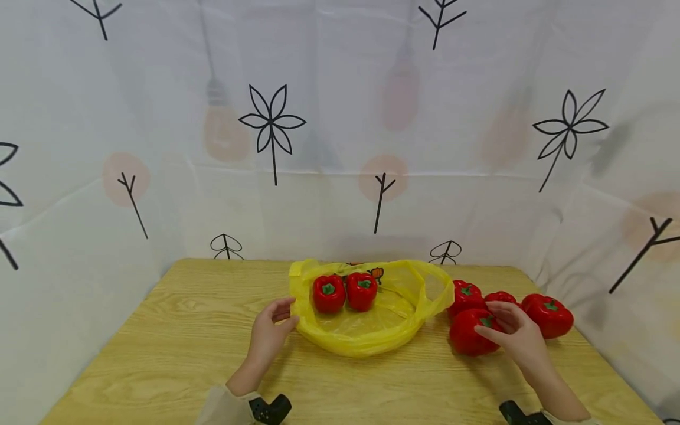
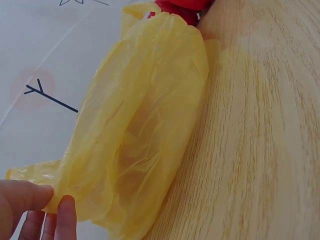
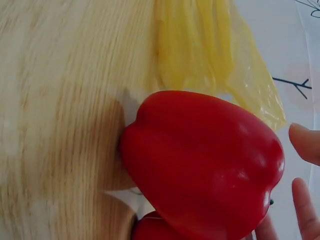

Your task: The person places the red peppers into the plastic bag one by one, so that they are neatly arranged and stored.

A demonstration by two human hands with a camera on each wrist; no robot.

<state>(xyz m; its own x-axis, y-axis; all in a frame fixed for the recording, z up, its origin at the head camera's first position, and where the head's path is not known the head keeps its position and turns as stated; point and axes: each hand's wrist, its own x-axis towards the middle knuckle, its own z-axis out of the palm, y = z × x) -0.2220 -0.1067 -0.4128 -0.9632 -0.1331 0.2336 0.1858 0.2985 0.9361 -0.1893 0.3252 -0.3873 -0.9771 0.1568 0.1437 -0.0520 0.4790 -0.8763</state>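
A yellow plastic bag (image 1: 366,348) lies near the middle of the far edge of the wood-grain tabletop (image 1: 175,336), its mouth spread wide; the left hand (image 1: 270,327) pinches its left rim between thumb and finger, presumably to steady the bag and hold its mouth apart; two red bell peppers (image 1: 329,294) rest inside, side by side, toward the bag's left part; the right hand (image 1: 517,336), thumb and fingers spread, is at the nearest loose pepper (image 1: 468,336) of a cluster toward the tabletop's right edge; whether the fingertips bear on it cannot be told; the wide span probably suits its girth; the other loose peppers (image 1: 547,316) sit behind and to its right, likely grouped within that hand's reach. The peppers are glossy, bright red and bluntly lobed, with green stems where these show; the bag is thin, translucent and creased.
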